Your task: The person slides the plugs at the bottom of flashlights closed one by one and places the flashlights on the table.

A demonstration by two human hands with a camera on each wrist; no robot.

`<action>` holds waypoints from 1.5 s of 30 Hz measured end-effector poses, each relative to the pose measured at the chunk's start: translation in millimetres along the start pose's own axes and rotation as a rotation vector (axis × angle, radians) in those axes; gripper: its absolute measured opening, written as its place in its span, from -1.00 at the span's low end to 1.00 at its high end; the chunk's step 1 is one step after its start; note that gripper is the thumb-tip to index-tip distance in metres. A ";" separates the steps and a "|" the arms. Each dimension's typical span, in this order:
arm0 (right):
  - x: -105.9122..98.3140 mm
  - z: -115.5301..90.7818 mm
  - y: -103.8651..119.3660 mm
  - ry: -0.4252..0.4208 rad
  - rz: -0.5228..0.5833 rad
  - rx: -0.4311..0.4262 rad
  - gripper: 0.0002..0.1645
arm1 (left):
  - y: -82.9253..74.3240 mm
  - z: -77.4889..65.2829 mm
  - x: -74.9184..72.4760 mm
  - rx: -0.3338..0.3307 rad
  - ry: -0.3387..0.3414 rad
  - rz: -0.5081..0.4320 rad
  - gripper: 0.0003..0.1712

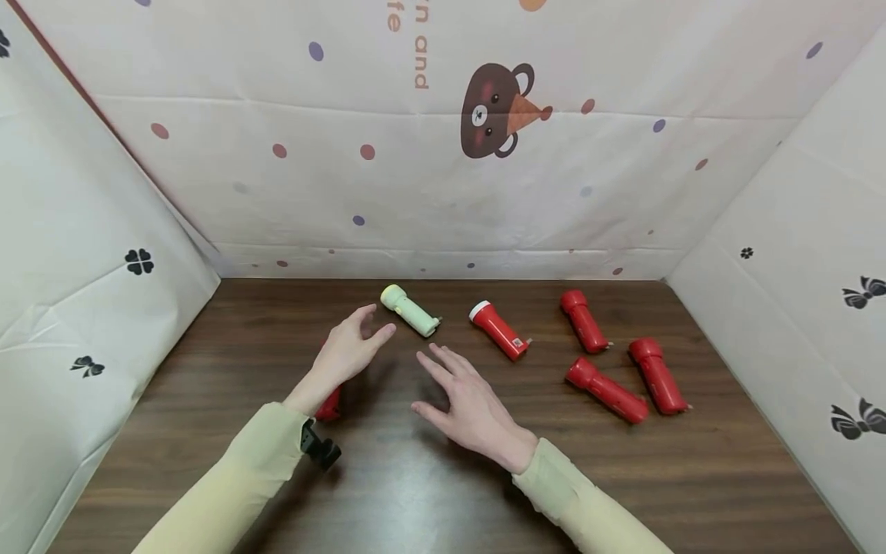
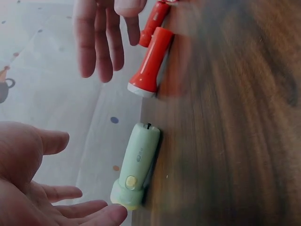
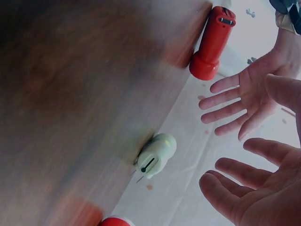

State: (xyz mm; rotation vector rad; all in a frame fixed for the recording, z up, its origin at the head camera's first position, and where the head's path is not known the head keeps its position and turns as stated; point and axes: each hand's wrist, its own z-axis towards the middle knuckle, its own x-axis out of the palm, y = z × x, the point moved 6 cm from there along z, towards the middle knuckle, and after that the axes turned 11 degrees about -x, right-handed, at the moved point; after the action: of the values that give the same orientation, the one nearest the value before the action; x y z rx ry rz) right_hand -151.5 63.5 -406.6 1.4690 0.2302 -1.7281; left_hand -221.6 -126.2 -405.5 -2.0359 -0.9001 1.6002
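Note:
My left hand (image 1: 344,350) hovers over the table's left middle, fingers loosely spread with nothing in them. Partly hidden under its wrist lies a red flashlight (image 1: 329,406), which the right wrist view shows more fully. My right hand (image 1: 475,408) is also spread and holds nothing, to the right of the left hand. Beyond both hands lies a pale green flashlight (image 1: 414,312) with a yellow rim, nearest to the left fingertips in the head view but apart from them. A red flashlight with a white rim (image 1: 500,331) lies to its right, beyond the right hand.
On the right lie several all-red flashlights: one at the back (image 1: 585,322), one in front of it (image 1: 609,391) and one farthest right (image 1: 658,376). A patterned sheet (image 1: 415,192) rises behind the wooden table (image 1: 429,508), with white sheets at both sides.

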 end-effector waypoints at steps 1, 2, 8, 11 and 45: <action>-1.0 -0.3 -1.4 -0.004 0.001 0.003 -0.18 | -2.8 2.1 0.7 0.011 0.002 0.009 -0.15; -2.0 -0.5 -3.0 -0.010 0.003 0.004 -0.18 | -6.0 3.9 1.3 0.026 0.003 0.020 -0.16; -7.2 -1.9 -13.0 -0.016 0.021 0.029 -0.18 | -23.5 13.1 3.7 0.093 -0.011 0.094 -0.20; -8.6 -2.7 -18.0 -0.012 0.011 0.050 -0.18 | -29.3 17.9 5.9 0.117 -0.016 0.125 -0.23; -9.6 16.2 -72.7 -0.132 0.091 0.169 -0.30 | -63.4 66.1 45.9 0.515 0.030 0.694 -0.33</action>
State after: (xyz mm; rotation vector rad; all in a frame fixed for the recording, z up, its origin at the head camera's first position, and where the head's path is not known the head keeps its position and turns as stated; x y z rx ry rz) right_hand -213.3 104.2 -419.6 1.4535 -0.0533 -1.7970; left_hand -294.0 -54.3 -413.7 -2.0628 0.2793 1.8593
